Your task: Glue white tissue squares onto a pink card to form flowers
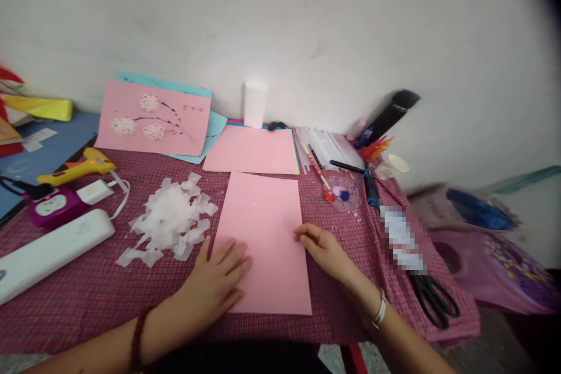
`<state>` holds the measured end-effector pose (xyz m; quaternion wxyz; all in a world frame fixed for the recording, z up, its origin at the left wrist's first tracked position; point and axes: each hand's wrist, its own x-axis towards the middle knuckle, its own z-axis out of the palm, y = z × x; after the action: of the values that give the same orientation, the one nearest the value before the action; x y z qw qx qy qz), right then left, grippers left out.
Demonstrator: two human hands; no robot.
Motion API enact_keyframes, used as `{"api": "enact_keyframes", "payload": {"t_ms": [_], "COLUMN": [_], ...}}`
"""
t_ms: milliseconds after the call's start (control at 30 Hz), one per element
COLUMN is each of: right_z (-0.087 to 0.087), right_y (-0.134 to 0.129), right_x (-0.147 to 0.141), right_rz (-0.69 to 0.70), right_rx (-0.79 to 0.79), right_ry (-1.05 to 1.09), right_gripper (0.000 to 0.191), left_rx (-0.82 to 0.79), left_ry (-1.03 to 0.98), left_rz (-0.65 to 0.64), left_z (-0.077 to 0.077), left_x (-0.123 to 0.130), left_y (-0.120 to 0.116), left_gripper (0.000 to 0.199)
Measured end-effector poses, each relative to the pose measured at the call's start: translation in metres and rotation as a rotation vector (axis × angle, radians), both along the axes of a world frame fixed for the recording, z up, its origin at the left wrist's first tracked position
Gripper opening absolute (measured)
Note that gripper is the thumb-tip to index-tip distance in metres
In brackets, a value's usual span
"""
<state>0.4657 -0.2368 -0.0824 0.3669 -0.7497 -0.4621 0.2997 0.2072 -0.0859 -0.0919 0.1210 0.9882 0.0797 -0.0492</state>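
A smooth, matte pink sheet [267, 210] lies flat and upright-oblong at the near edge of the table, right in front of the person. The left hand [221, 280] rests on its lower left part, palm down, fingers spread apart. The right hand [326, 251] is at the right edge, thumb and forefinger close together; I can't tell whether they pinch the paper or merely touch it.

Under it all runs a finely checked red cloth [87, 280], loosely creased at the right. Left of the sheet sits a fluffy heap of thin white paper scraps [173, 213], ragged squares overlapping like petals. Just beyond the sheet lies a stack of coloured paper [252, 149], pink on top. To the right, a clear plastic dish [336, 207] carries glossy dabs of red, lilac and deep blue.

Against the pale wall [280, 23] leans a pink card [175, 143] with three rough, puffy white rounds on dark, curving stems. A yellow glue gun [81, 169] lies farther left.
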Motion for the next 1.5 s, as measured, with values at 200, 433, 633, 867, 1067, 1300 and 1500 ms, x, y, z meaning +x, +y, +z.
{"api": "enact_keyframes", "payload": {"t_ms": [200, 433, 633, 867, 1067, 1300, 1500], "right_z": [0.031, 0.033, 0.013, 0.014, 0.042, 0.015, 0.016], "right_y": [0.018, 0.087, 0.122, 0.126, 0.082, 0.021, 0.051], "right_x": [0.036, 0.123, 0.156, 0.167, 0.154, 0.06, 0.031], "right_rz": [-0.044, -0.323, -0.321, -0.275, -0.277, -0.331, -0.383], "right_rx": [-0.133, -0.257, -0.408, -0.441, -0.348, -0.436, -0.488], "right_ry": [-0.51, -0.735, -0.815, -0.824, -0.79, -0.673, -0.668], "right_gripper": [0.025, 0.028, 0.027, 0.026, 0.028, 0.025, 0.021], "left_rx": [0.023, -0.157, -0.21, -0.205, -0.183, -0.154, -0.174], "left_ry": [-0.066, -0.131, -0.14, -0.152, -0.225, -0.233, -0.207], "left_rz": [-0.118, -0.512, -0.532, -0.486, -0.467, -0.466, -0.468], "left_z": [0.022, 0.008, -0.001, 0.007, 0.004, -0.002, 0.0], "left_x": [0.032, 0.074, 0.077, 0.075, 0.073, 0.073, 0.072], "left_y": [0.003, 0.005, 0.008, 0.005, 0.005, 0.004, 0.004], "left_gripper": [0.051, 0.066, 0.063, 0.058, 0.051, 0.046, 0.044]}}
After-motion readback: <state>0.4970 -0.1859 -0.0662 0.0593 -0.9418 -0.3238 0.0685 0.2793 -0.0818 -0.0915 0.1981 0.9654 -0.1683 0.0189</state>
